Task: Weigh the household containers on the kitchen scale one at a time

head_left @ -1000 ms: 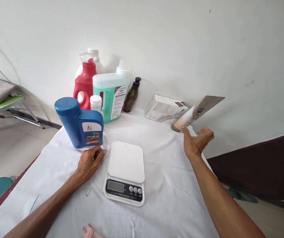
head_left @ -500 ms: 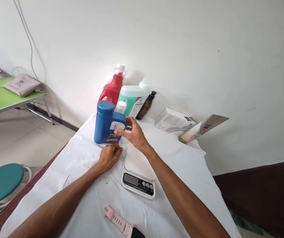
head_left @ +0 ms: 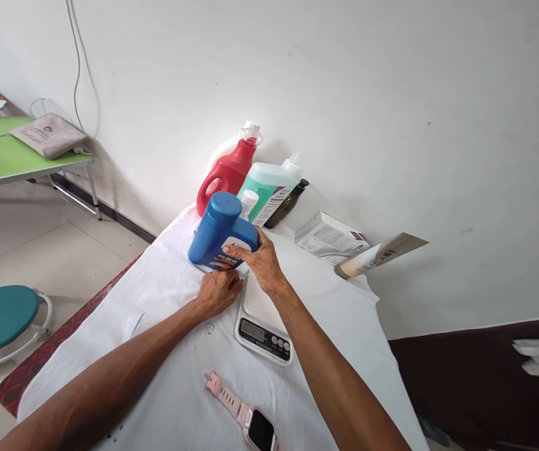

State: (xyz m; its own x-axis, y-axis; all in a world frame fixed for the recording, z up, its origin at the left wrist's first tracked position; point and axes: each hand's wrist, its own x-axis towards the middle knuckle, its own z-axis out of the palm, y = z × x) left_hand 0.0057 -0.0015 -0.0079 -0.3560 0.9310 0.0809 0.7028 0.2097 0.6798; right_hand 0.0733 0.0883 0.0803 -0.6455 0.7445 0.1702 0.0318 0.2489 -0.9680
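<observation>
A blue plastic bottle (head_left: 204,241) with a wide round cap stands toward the table's far left, leaning slightly. My right hand (head_left: 262,260) grips its right side, thumb across the label and fingers round the back edge. Just in front of the bottle, my left hand (head_left: 220,290) rests on the cloth with its fingers curled; whether anything is inside them is hidden. A white kitchen scale (head_left: 264,341) with a dark display panel lies to the right of my left hand, partly under my right forearm. Nearer me is a pink-strapped smartwatch (head_left: 260,431).
Behind the blue bottle stand a red jug (head_left: 227,172), a small white-capped bottle (head_left: 249,202), a green bottle (head_left: 269,181) and a dark pump bottle (head_left: 287,205). A box (head_left: 330,238) and a tube (head_left: 373,258) sit at the back right. A teal stool (head_left: 1,319) is left.
My right hand has closed further onto the blue bottle, which now tilts a little. The view has shifted, showing more of the watch. My left hand keeps its place beside the scale.
</observation>
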